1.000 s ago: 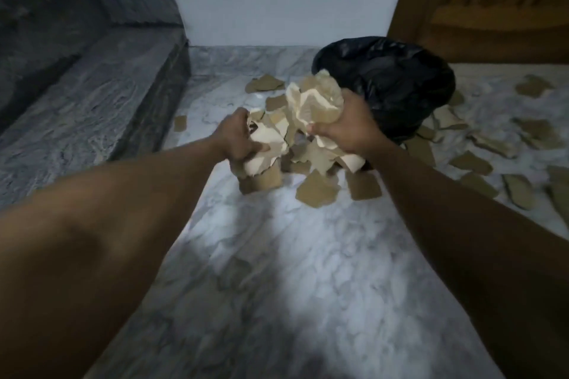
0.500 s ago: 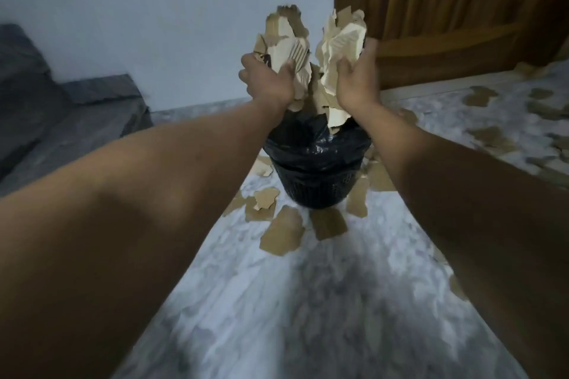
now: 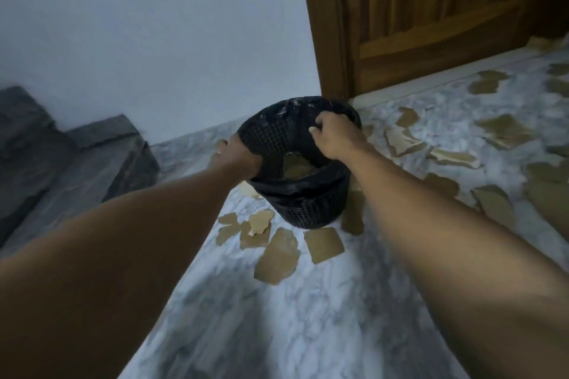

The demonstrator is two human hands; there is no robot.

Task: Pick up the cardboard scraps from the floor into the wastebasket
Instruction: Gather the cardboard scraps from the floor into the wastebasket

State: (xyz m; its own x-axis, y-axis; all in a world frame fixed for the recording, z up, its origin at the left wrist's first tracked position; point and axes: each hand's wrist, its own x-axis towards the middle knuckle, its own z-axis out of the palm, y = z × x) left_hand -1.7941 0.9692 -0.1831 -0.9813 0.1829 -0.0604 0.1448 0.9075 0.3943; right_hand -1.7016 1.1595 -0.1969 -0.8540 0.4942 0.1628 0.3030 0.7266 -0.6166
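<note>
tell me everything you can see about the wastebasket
The wastebasket is a round black plastic basket with mesh-patterned walls, lined with a black bag folded over the rim. It stands on the marble floor by the wall and wooden door, tilted toward the camera. The left hand and right hand hold its rim. Cardboard scraps lie inside.

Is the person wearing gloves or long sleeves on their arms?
No gloves and no sleeves show. Both forearms are bare all the way to the picture's edge. The left hand has what looks like a small pale ring on one finger, though it is too small to be sure. The right hand shows no ring, watch or band.
</note>
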